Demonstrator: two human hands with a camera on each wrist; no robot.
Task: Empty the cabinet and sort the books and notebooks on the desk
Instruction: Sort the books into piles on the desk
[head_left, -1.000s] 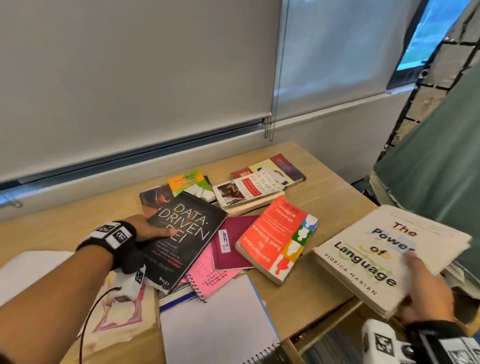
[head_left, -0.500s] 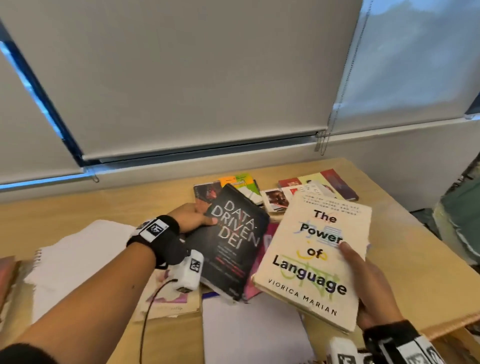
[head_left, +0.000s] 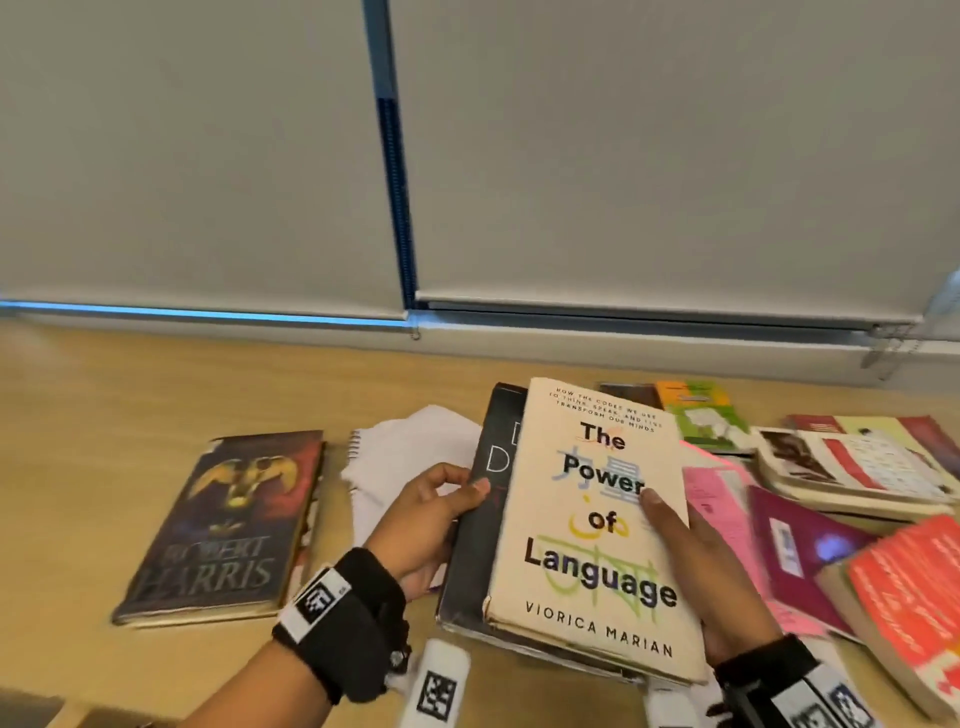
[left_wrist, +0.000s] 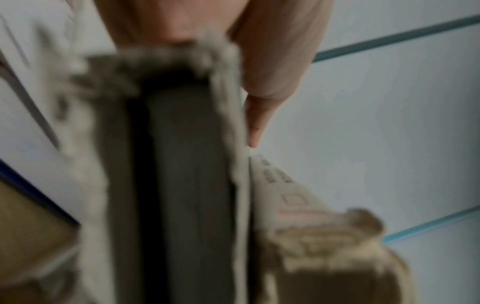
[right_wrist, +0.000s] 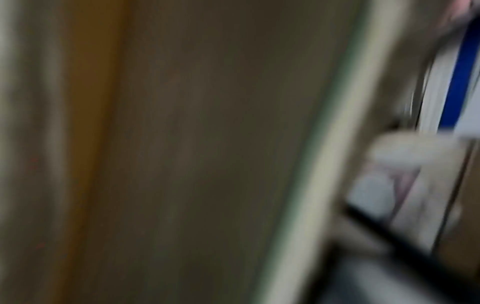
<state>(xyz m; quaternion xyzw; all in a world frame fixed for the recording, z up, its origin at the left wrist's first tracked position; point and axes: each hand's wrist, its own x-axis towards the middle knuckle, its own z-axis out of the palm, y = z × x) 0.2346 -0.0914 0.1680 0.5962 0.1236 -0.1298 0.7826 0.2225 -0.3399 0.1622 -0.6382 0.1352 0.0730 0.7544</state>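
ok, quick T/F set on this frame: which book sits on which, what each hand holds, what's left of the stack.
1. The Power of Language book lies on top of the black book. True.
2. The left hand is empty. False: its thumb and fingers hold the black book's left edge.
3. The right hand holds The Power of Language book, thumb on the cover. True.
4. The Robert Harris book is stacked under the black book. False: it lies apart on the desk, to the left.
5. A white spiral notebook lies behind the left hand. True.
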